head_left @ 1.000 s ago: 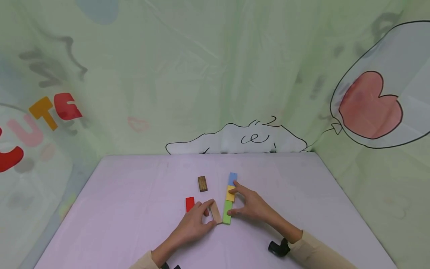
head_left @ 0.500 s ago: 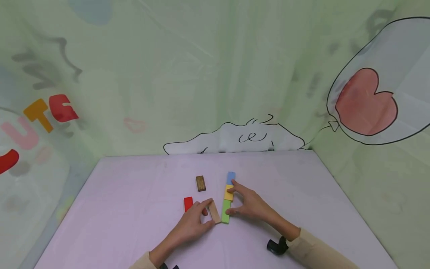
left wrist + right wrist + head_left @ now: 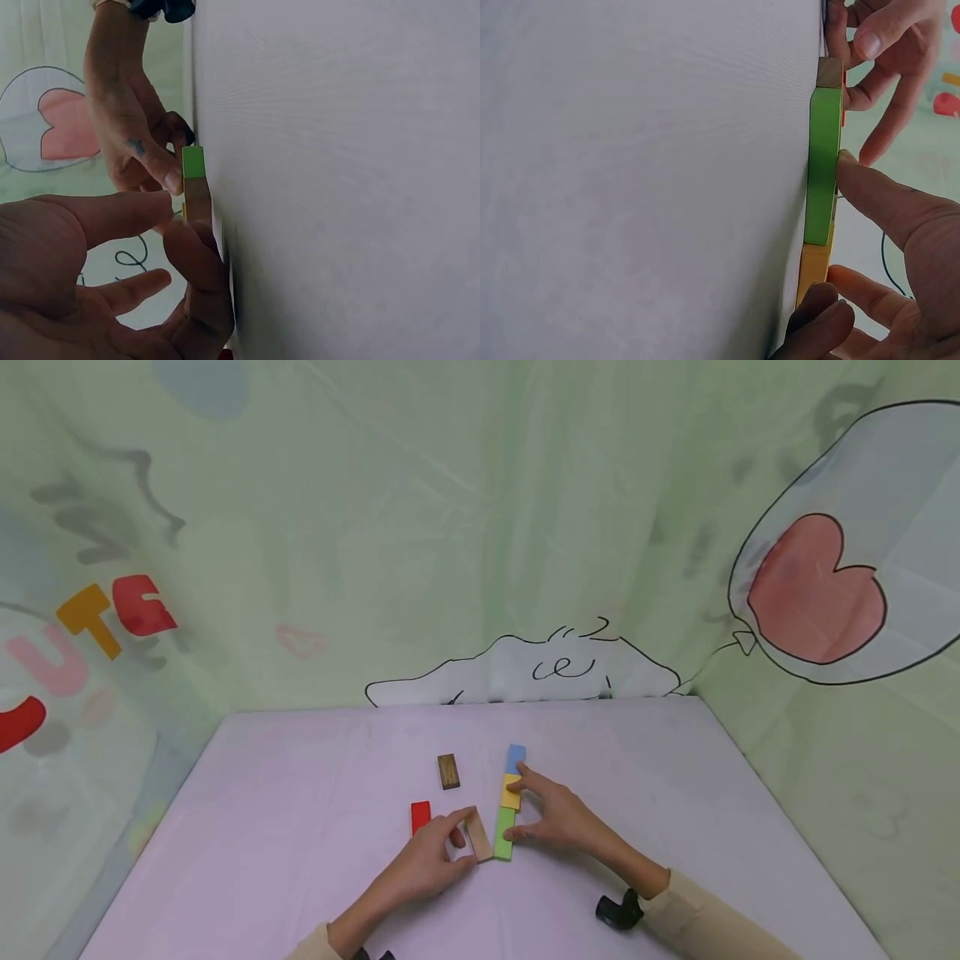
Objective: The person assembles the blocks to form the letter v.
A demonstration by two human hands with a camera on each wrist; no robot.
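A plain wooden block lies slanted, its lower end against the green block. My left hand is beside it, index fingertip at its upper end and thumb by its lower left corner. Green, yellow and blue blocks form a row, end to end. My right hand rests along this row, thumb on the green block's side and fingers at the yellow and blue ones. In the right wrist view, the thumb touches the green block near its top edge.
A red block lies left of the left hand, partly hidden by it. The dark brown block lies farther back, apart from the others. All lie on a pale table before a green printed curtain.
The left thumb has drawn back slightly from the wooden block's lower end. My right hand and the blocks keep their places; the head view has shifted a little.
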